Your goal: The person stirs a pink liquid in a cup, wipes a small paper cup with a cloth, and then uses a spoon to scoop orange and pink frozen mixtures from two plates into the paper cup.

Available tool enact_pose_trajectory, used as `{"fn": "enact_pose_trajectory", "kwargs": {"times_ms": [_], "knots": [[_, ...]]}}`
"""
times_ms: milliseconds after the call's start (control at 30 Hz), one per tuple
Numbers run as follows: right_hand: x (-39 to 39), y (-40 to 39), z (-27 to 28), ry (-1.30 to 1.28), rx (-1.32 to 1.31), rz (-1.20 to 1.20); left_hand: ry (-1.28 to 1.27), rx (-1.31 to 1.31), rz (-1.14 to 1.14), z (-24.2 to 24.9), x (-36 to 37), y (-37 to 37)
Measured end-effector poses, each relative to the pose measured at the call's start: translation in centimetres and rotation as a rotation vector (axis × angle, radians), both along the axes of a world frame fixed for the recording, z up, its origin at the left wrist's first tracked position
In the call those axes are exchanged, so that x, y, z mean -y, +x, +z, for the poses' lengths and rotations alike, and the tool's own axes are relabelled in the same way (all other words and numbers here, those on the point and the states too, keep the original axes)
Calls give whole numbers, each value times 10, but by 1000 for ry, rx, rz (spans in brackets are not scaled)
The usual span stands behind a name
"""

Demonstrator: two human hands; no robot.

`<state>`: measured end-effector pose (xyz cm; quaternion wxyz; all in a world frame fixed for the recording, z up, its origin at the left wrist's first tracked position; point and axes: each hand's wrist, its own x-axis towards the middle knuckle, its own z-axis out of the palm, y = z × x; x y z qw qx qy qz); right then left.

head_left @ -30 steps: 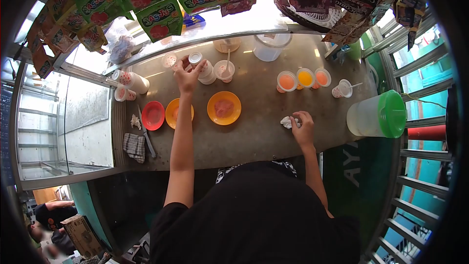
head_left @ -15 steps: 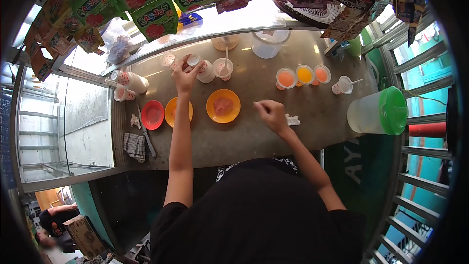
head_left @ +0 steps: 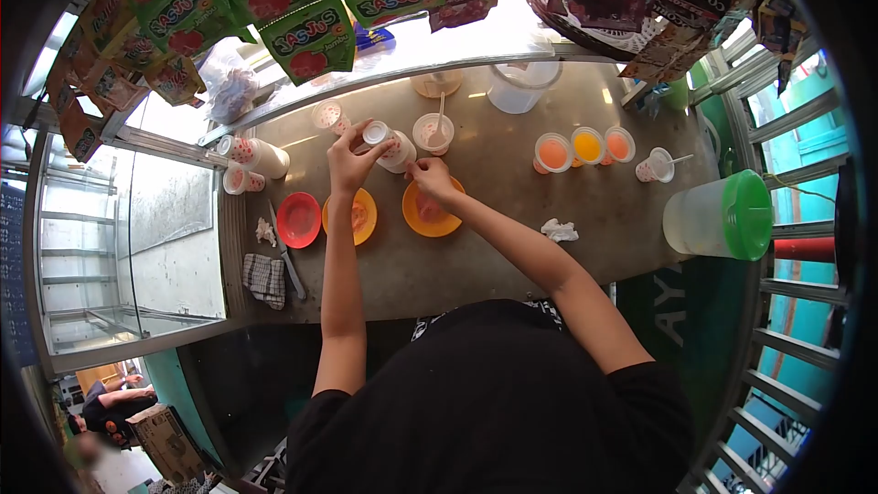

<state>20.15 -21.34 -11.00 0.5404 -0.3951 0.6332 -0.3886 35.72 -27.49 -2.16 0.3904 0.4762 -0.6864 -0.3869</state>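
My left hand [head_left: 350,163] reaches over the counter, thumb and fingers curled round the white-topped end of a pale container with red marks [head_left: 396,154], which leans at a slant. Close to the container's lower side, my right hand [head_left: 432,180] has its fingers pinched together; what lies between them is too small to make out. Beneath that hand sits a yellow plate [head_left: 448,222] with pinkish contents, partly covered by it. Another yellow plate [head_left: 364,227] is partly behind my left forearm. A printed cup with a spoon [head_left: 433,134] stands just beyond my right hand.
A red plate [head_left: 299,220], a knife [head_left: 291,263] and a checked cloth [head_left: 264,280] lie left. Orange and yellow drinks in cups [head_left: 587,144] stand right, near a green-lidded container [head_left: 718,218]. Crumpled tissue [head_left: 559,230] lies on the counter. Sachets [head_left: 311,41] hang overhead.
My right hand has moved left and forward, from beside the tissue to the pale container. My left hand stays by the container's white end. The whole view has shifted slightly.
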Motion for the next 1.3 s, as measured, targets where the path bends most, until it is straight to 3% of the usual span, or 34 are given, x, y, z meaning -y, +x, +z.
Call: {"fn": "enact_pose_trajectory", "kwargs": {"times_ms": [400, 467, 667, 900, 1033, 1133, 1167, 1233, 1300], "knots": [[-1, 3, -10, -138, 131, -59, 50, -49, -18, 2, -5, -2], [-1, -1, -4, 23, 122, -65, 52, -50, -16, 4, -5, -3], [8, 0, 7, 114, 97, -117, 47, 10, -45, 12, -10, -7], [11, 4, 11, 146, 84, -138, -2, -181, 27, 37, -1, 0], [-7, -7, 24, 34, 76, -66, -42, -198, 155, 48, -7, 15], [-49, -29, 39, -211, 74, 42, 64, -367, 371, 47, -31, 30], [-69, -43, 52, -272, -54, 24, 64, -370, 375, 41, -42, 37], [-112, -75, 62, -345, -236, -84, 292, -724, 317, 31, -67, 47], [-158, -107, 67, -334, -484, -272, 420, -898, 213, 32, -102, 32]]}}
